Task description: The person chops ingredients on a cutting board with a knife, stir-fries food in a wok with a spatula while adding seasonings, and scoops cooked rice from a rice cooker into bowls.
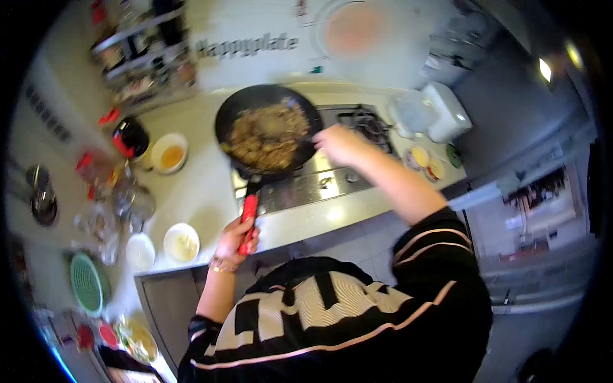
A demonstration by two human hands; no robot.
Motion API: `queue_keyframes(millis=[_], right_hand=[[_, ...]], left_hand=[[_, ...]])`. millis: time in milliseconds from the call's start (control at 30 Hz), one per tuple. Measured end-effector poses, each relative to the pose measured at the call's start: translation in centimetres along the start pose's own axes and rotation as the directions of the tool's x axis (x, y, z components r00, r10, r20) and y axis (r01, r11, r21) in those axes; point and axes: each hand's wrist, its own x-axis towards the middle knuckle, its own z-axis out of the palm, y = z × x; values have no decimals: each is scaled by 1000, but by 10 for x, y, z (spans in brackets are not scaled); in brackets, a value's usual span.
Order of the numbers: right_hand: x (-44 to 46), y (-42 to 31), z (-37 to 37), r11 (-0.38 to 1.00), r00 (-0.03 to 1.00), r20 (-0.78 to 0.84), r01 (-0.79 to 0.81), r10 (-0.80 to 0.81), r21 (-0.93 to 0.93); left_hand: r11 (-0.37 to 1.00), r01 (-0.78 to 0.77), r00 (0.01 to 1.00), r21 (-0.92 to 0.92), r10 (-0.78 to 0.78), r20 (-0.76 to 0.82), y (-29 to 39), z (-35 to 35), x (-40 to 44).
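A deep black frying pan (225, 108) sits over the left part of the gas stove, with browned, crumbly food (268, 134) spread inside it. My left hand (236, 238) is wrapped round the pan's red handle (249, 210), near the counter's front edge. At the right rim of the pan, my right hand (335, 143) is closed on a black spatula (305, 152) that reaches down into the food. The spatula's outline is blurred and dark against the pan, so its exact shape is hard to make out.
Left of the stove stand a bowl of amber liquid (171, 155), a white bowl with pale bits (181, 242) and glass jars (134, 201). A green basket (89, 284) lies further left. Small bowls (418, 157) and a white appliance (447, 113) stand right of the burner grate (365, 124).
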Motion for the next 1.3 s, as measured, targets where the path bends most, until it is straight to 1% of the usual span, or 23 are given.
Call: queue_keyframes(millis=[67,133,167,233,300,400,500,567,633,667,700,733,767,833,867,900,933,1033,1100,1133,1167,1200,1300], right_hand=[[-21,-38,-6,997,997,-6,73,-73,-37],[-31,-34,-19,987,987,-24,160,-161,-15],[-32,-28,-25,988,988,-31,152,-152,24],[-46,-33,-49,996,1000,5,19,-19,-86],[-58,-38,-61,990,992,-76,-106,98,-98],[-41,-35,-24,979,976,-80,-200,203,40],[-37,-44,-18,999,998,-64,-32,30,-41],[-32,-42,-50,1000,1000,9,-6,7,-27],[-37,-40,-100,991,991,13,-130,131,-38],[-27,-32,-109,961,998,-67,1,-20,-278],[-35,-41,-129,891,987,-137,8,-79,-454],[-25,-40,-133,871,974,-173,45,-148,-489],[-26,-50,-144,809,976,-115,86,-186,-582],[-8,-54,-144,762,968,-54,158,-246,-628],[-5,-63,-152,767,976,91,214,-200,-605],[9,-60,-158,807,923,302,363,-240,-466],[25,-52,-151,912,904,375,315,-204,-262],[33,-56,-119,959,936,236,279,-260,-49],[44,-42,-90,935,942,31,334,-333,-118],[45,-39,-91,958,965,41,264,-261,-109],[55,-24,-87,963,962,-51,266,-268,-46],[62,-3,-90,985,989,18,145,-148,96],[50,40,-113,972,996,-11,92,-92,214]], left_hand=[[1000,-8,999,-21,9,47,0,4,-1],[1000,-4,999,-3,4,40,-3,-2,2],[1000,-6,999,-28,7,43,-5,-4,2],[1000,-9,998,-15,10,59,-5,-3,2],[999,4,999,-35,-2,48,-6,-4,4],[999,9,998,-49,-6,63,-8,-10,5],[1000,-8,999,-29,9,47,-8,-11,6],[999,-26,1000,-25,27,17,-10,-7,4],[999,-36,999,-1,36,-21,-10,6,1],[999,-34,999,14,35,-24,-11,11,-1],[999,-46,998,23,47,-37,-11,15,-2],[997,-60,995,47,64,-70,-12,17,-1],[995,-70,991,72,78,-110,-14,18,-2],[997,-73,997,-2,73,-17,-16,18,-1],[997,-77,997,1,77,-28,-15,21,-3],[997,-78,997,4,78,-27,-14,23,-3],[995,-95,995,31,96,-37,-17,18,0],[989,-129,990,76,133,-53,-18,9,3],[971,-181,974,159,200,-109,-17,19,-1],[958,-200,964,204,230,-135,-17,23,-4],[953,-216,955,213,252,-156,-20,23,-6],[947,-231,946,223,272,-176,-23,24,-8],[943,-249,919,219,302,-254,-28,34,-18]])
